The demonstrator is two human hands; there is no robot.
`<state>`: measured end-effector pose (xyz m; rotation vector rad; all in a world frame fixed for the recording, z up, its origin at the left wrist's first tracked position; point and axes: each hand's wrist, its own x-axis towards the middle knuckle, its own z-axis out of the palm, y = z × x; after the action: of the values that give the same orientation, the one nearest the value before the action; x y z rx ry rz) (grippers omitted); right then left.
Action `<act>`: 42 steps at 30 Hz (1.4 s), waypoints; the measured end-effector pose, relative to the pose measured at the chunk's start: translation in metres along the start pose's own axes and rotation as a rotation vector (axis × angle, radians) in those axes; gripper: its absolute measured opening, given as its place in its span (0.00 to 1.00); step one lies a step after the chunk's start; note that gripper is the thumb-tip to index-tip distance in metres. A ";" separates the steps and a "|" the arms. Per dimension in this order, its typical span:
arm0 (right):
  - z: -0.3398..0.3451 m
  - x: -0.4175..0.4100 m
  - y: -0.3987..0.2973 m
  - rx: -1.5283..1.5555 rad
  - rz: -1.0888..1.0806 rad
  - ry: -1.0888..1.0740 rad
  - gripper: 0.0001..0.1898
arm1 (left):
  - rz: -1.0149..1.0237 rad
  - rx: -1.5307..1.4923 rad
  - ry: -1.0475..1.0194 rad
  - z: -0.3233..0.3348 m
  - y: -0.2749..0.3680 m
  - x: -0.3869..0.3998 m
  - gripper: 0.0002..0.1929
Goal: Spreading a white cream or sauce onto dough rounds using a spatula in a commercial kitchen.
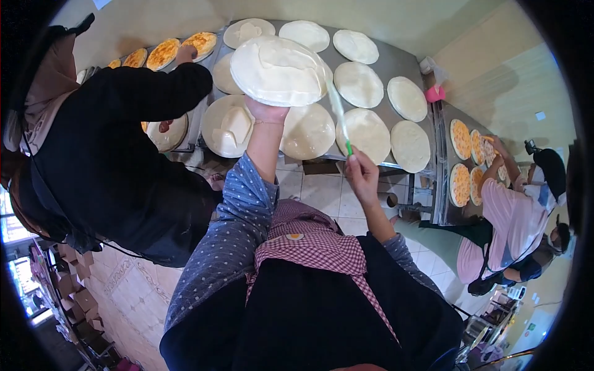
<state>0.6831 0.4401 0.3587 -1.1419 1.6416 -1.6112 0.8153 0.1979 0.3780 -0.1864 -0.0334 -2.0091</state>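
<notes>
My left hand (268,113) holds up a round flat base (283,69) from underneath. Smooth white cream coats its top, with a raised ridge curving across it. In my right hand (363,175) is the green handle of a long narrow spatula (340,113). White cream smears its blade, whose tip reaches the right rim of the held base. Under my left wrist, a round base (216,123) on the metal table carries a thick folded dollop of cream (235,124). A smoother, glossy round (308,132) lies just right of it.
Several pale rounds cover the metal table (399,69). At left, a person in black (116,153) reaches to rounds with browned topping (163,54). A person in pink (515,222) works over orange-topped rounds (460,185) at right. A pink container (435,93) stands near the wall.
</notes>
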 end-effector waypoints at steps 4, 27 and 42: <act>0.023 -0.023 0.007 -0.066 0.056 -0.045 0.14 | -0.042 -0.228 -0.125 -0.001 -0.001 0.001 0.30; 0.006 0.038 -0.054 -0.587 -0.332 -0.124 0.14 | -0.241 -0.267 -0.193 -0.016 -0.017 -0.021 0.33; 0.003 0.059 -0.073 -0.699 -0.345 -0.039 0.14 | -0.379 -0.217 -0.261 -0.026 -0.036 -0.038 0.32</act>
<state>0.6713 0.3943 0.4396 -1.8697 2.1468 -1.1955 0.7954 0.2445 0.3493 -0.6203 -0.0167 -2.3516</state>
